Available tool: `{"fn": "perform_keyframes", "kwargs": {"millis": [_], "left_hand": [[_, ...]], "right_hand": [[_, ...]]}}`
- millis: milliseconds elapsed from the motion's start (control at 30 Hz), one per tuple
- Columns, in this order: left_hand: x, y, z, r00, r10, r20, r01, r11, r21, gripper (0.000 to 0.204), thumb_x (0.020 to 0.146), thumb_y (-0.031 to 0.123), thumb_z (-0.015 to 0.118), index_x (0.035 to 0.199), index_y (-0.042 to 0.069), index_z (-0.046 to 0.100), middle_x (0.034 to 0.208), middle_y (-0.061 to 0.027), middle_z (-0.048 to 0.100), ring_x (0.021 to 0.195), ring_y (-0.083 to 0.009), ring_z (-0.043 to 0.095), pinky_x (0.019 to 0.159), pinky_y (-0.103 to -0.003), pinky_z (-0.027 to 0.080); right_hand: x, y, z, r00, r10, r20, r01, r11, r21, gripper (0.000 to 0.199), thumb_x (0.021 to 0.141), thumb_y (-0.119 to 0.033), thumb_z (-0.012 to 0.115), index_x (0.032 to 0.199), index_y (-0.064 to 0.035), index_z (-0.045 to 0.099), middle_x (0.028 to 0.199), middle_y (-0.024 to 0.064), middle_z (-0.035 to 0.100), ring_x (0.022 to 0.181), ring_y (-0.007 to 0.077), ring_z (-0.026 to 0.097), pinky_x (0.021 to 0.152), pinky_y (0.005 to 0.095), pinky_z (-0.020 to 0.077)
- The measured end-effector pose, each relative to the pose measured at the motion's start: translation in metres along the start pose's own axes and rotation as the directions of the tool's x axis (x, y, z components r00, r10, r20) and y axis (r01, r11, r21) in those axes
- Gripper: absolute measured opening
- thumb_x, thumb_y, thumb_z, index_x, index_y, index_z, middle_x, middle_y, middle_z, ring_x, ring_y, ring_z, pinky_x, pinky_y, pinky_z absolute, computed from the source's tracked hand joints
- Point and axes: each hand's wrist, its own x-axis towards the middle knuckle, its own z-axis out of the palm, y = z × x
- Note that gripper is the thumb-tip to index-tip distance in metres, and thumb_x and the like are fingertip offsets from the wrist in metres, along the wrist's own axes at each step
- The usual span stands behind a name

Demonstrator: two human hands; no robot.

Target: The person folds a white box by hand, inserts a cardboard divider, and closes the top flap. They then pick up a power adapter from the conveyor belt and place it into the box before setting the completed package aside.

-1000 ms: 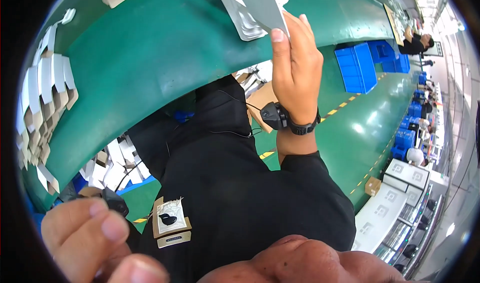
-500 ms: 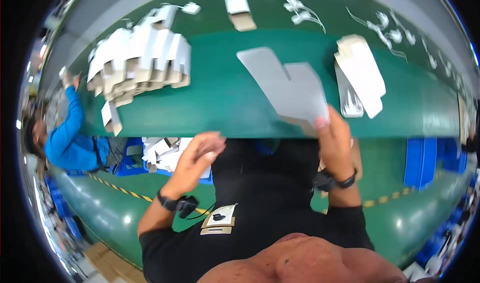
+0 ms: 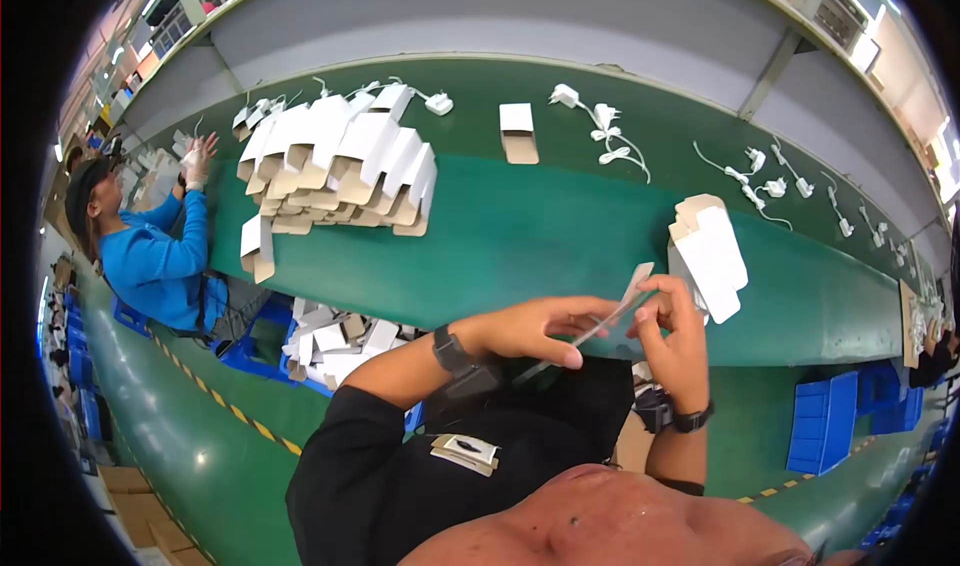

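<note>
The right hand [image 3: 678, 338] bends up at the wrist, thumb and forefinger pinching the upper end of a flat carton [image 3: 634, 288]. The left hand [image 3: 535, 328] reaches across palm inward, its fingers and thumb parted about the sheet; whether they grip it, I cannot tell. The carton hangs tilted over the bench's near edge, thin, smooth and nearly edge-on. Pale flat blanks [image 3: 712, 266] lie piled toward the right end of the green bench [image 3: 530, 231]; open-ended boxes [image 3: 345, 161], white outside and brown inside, are heaped toward the left end. White adapters [image 3: 605, 118] with thin cords line the far edge. Half a second ago, the carton showed its broad face, held by the right hand alone, with the left well apart.
</note>
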Motion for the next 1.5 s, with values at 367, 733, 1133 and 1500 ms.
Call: {"fn": "perform_keyframes", "kwargs": {"millis": [367,733,1133,1500], "left_hand": [[-0.017,0.004,0.025,0.888,0.346,-0.303,-0.328,0.938,0.11,0.099,0.09,0.031,0.074,0.161,0.007,0.009,0.154,-0.0153,0.036,0.139,-0.0229,0.041,0.116,-0.038,0.033],[-0.015,-0.028,0.044,0.81,0.51,-0.289,-0.34,0.81,0.477,0.076,0.1,0.032,0.06,0.159,0.01,0.017,0.151,-0.0139,0.037,0.136,-0.0227,0.042,0.113,-0.039,0.035],[-0.004,-0.025,0.029,0.886,0.277,-0.373,-0.35,0.925,-0.145,0.049,0.103,0.013,0.056,0.145,0.01,0.031,0.134,-0.0154,0.053,0.12,-0.0201,0.054,0.101,-0.036,0.046],[-0.013,-0.028,0.039,0.889,0.33,-0.318,-0.286,0.941,0.179,0.076,0.099,0.006,0.061,0.156,0.009,0.01,0.136,-0.0239,0.053,0.122,-0.0269,0.056,0.104,-0.039,0.044]], "right_hand": [[-0.006,-0.028,-0.001,0.994,0.018,0.112,-0.026,0.997,0.067,0.03,0.088,-0.011,0.072,0.115,0.0014,0.064,0.106,0.0096,0.067,0.095,0.0153,0.063,0.082,0.0274,0.0485],[-0.014,0.025,0.027,0.993,-0.116,0.012,0.113,0.984,0.135,0.035,0.094,-0.025,0.069,0.115,0.003,0.066,0.121,0.0134,0.063,0.108,0.0208,0.058,0.096,0.0323,0.0442],[0.001,0.03,0.056,0.969,-0.188,-0.158,0.23,0.921,0.313,0.024,0.094,-0.018,0.067,0.106,0.0026,0.069,0.118,0.017,0.062,0.113,0.0254,0.061,0.097,0.0368,0.0478],[-0.012,0.036,0.032,0.985,-0.166,-0.045,0.172,0.933,0.318,0.014,0.09,-0.001,0.071,0.103,0.0017,0.073,0.107,0.0157,0.067,0.105,0.0263,0.066,0.092,0.037,0.0536]]}}
